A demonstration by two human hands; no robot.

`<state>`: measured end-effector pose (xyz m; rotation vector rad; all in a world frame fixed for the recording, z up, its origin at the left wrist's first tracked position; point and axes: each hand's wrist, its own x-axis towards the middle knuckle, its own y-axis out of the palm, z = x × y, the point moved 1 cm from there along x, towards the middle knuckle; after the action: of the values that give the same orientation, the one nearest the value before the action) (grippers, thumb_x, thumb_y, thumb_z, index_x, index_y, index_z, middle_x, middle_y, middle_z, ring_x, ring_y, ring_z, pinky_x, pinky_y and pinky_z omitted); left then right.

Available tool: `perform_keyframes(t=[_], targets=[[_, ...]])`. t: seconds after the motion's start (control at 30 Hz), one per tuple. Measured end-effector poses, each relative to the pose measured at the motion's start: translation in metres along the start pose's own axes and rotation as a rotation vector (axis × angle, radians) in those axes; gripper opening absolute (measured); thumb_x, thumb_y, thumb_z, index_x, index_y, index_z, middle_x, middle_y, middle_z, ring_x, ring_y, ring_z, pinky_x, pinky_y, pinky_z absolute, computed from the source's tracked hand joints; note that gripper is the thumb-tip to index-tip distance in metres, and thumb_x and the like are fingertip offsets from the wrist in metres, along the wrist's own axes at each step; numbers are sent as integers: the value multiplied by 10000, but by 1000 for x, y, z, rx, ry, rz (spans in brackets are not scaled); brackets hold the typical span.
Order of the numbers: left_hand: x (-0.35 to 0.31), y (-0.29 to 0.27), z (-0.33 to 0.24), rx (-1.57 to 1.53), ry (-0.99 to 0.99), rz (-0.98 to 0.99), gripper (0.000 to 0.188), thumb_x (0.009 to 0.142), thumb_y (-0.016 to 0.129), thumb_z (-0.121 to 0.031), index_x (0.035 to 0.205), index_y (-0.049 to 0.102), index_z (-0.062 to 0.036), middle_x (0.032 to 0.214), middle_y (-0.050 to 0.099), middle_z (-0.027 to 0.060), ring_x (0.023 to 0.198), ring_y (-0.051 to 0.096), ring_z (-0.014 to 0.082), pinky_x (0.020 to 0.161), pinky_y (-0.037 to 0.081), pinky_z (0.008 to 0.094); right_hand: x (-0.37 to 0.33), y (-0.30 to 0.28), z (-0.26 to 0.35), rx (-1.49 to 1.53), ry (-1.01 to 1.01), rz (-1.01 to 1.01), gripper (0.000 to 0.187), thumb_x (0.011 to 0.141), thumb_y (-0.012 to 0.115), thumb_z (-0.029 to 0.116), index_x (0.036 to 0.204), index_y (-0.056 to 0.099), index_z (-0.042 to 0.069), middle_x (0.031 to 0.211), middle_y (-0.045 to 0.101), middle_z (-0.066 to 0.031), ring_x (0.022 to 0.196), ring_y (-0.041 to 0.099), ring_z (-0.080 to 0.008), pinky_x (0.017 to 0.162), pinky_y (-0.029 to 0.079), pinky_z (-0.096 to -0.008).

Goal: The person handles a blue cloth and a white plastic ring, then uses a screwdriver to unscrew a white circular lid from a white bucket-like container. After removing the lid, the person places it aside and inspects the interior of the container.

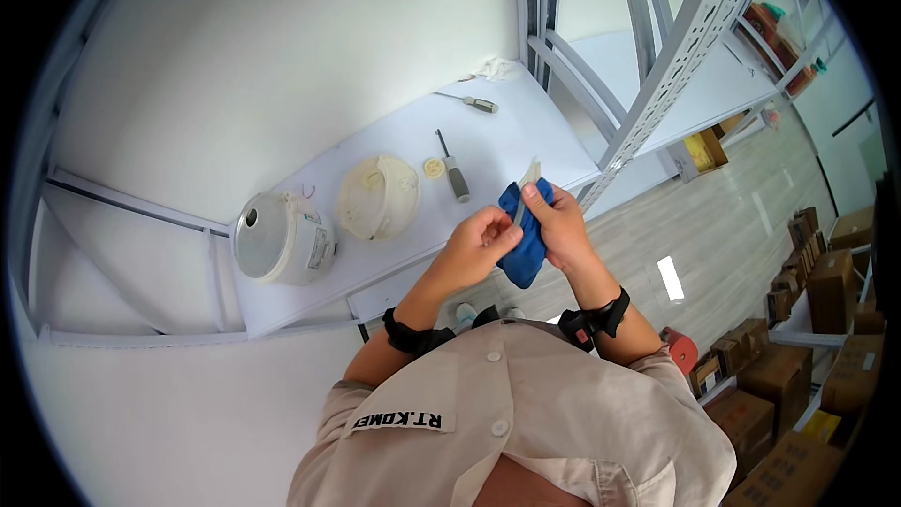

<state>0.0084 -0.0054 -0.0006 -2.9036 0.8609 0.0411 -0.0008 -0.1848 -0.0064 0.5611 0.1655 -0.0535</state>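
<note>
Just off the front edge of the white shelf, my two hands hold a blue cloth with a narrow pale strip-like part lying against it. My right hand grips the cloth and the strip from the right, thumb on top. From the left, the fingers of my left hand are closed in a pinch at the strip's lower part and the cloth. The strip's lower end is partly hidden by fingers and cloth. Nearest on the shelf is a screwdriver with a grey handle, beside a small yellowish round part.
A white drum-shaped appliance body with a metal end stands at the shelf's left, next to a round cream plastic cover. Farther back lie a second screwdriver and crumpled white material. A perforated metal upright rises at the right; cardboard boxes line the floor.
</note>
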Motion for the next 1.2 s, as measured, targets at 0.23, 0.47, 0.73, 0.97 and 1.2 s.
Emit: perform_keyframes(t=[0.23, 0.47, 0.73, 0.97, 1.2], targets=[[3, 4, 3, -19, 39, -69, 96, 1048, 682, -117, 1057, 624, -42, 937, 626, -30, 829, 557, 43, 737, 482, 241, -4, -5, -16, -22, 24, 43, 282, 1062, 714, 294, 1030, 710, 14, 893, 701, 9, 763, 600, -53, 664, 504, -248], [-9, 13, -14, 201, 11, -46, 107, 1010, 700, -88, 1009, 618, -18, 870, 626, -7, 788, 548, 88, 720, 480, 274, -5, -19, -5, 41, 83, -67, 306, 1077, 683, 281, 1086, 718, -23, 943, 739, -46, 802, 663, -103, 722, 551, -281], [-18, 12, -18, 243, 49, 90, 112, 971, 714, -80, 967, 630, -6, 817, 639, 37, 744, 569, 138, 740, 515, 310, -5, -32, 7, 133, 157, -86, 335, 1081, 661, 264, 1149, 703, -61, 1041, 774, -145, 876, 736, -203, 811, 611, -347], [-26, 6, -21, 235, 5, 204, 93, 956, 707, -58, 959, 629, -8, 870, 656, 27, 817, 588, 136, 803, 525, 318, 3, -47, 14, 176, 158, -111, 335, 1082, 657, 260, 1151, 693, -65, 1025, 774, -142, 847, 742, -218, 785, 624, -368], [-33, -5, -14, 255, -36, 273, 83, 956, 693, -46, 955, 623, -1, 870, 652, 41, 830, 590, 142, 816, 516, 315, 21, -66, 18, 241, 160, -135, 331, 1065, 689, 278, 1123, 695, -49, 1002, 772, -135, 827, 747, -228, 765, 631, -368]])
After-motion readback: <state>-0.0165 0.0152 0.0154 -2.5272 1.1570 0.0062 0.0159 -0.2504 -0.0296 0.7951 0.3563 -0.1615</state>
